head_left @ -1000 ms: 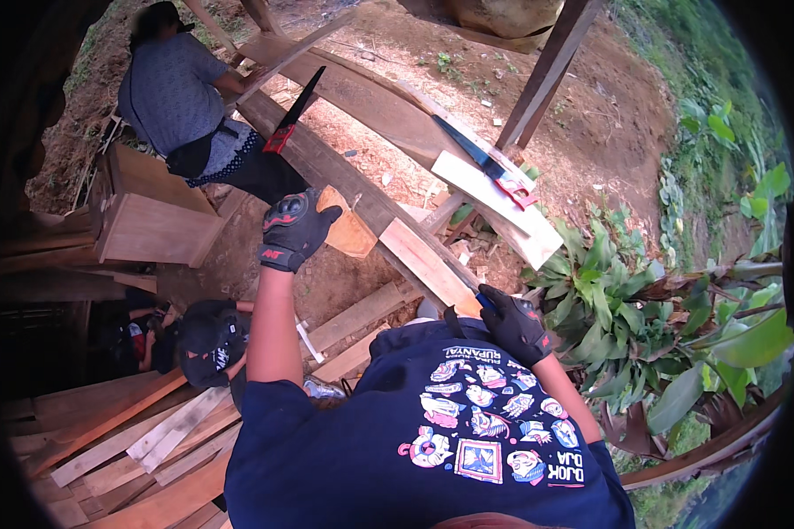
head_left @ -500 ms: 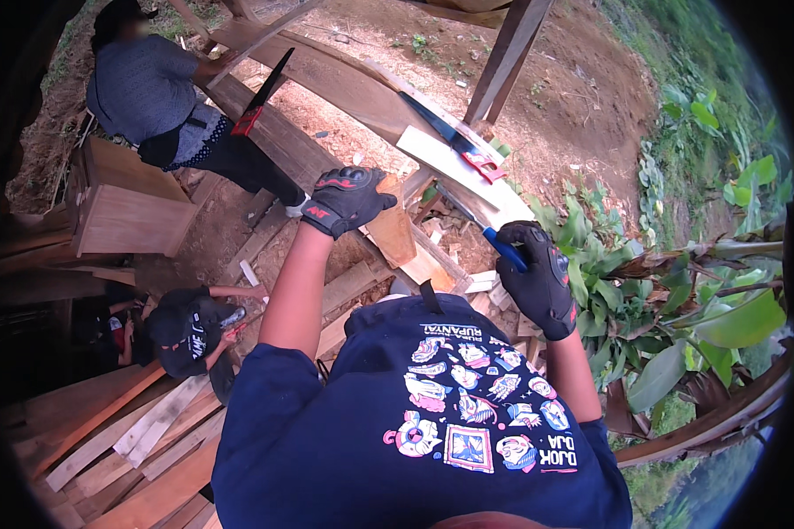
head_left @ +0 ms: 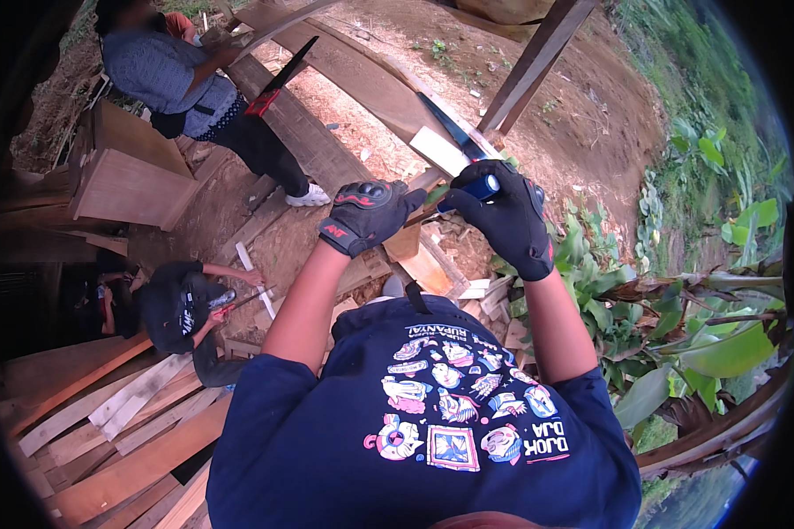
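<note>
With the left hand [head_left: 372,216], clasping a wooden piece [head_left: 403,244] just to its right. With the right hand [head_left: 510,216], gripping a blue-handled tool [head_left: 479,188].

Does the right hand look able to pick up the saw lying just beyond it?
Probably not as things stand: the right hand is closed around a blue-handled tool. The saw looks close, with nothing evident blocking the way, so an emptied hand might manage.
</note>
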`<state>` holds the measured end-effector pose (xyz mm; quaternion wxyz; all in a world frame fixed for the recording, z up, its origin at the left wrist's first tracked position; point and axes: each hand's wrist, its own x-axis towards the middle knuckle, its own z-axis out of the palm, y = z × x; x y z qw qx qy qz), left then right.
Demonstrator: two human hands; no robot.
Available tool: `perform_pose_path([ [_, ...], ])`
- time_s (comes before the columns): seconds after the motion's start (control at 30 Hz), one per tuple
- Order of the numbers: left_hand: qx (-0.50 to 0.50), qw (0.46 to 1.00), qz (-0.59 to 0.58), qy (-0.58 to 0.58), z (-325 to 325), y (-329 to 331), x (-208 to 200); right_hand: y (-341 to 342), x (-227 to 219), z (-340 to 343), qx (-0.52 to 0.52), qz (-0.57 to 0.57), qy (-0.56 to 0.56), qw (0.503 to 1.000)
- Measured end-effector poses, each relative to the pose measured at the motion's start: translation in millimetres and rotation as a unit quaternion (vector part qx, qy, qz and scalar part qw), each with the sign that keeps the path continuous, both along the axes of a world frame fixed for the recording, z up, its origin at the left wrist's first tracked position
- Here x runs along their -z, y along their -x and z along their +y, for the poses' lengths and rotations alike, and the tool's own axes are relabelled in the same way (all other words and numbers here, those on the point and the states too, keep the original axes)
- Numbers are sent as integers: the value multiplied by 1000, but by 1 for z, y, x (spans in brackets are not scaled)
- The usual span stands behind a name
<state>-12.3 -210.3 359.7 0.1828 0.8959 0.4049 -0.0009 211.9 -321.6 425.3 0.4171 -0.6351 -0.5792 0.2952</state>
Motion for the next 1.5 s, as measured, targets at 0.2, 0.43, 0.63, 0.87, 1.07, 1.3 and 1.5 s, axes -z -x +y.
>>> perform_pose_path([
  [0.2,24,999,-9,-34,15,12,19,22,25,31,-16,237,-78,968],
  [0.43,76,997,8,-12,37,7,31,18,23,54,56,308,-123,942],
  [0.63,55,997,-46,-34,35,0,39,32,17,75,135,359,-169,908],
  [0.87,-2,998,-33,-57,30,3,44,44,57,72,121,295,-130,939],
  [1.07,9,998,-41,-53,30,8,40,30,55,66,-34,377,-43,924],
  [1.3,3,996,13,-86,33,8,55,35,52,72,23,361,-15,932],
  [1.5,14,994,-9,-107,30,11,64,45,57,65,50,296,-33,953],
])
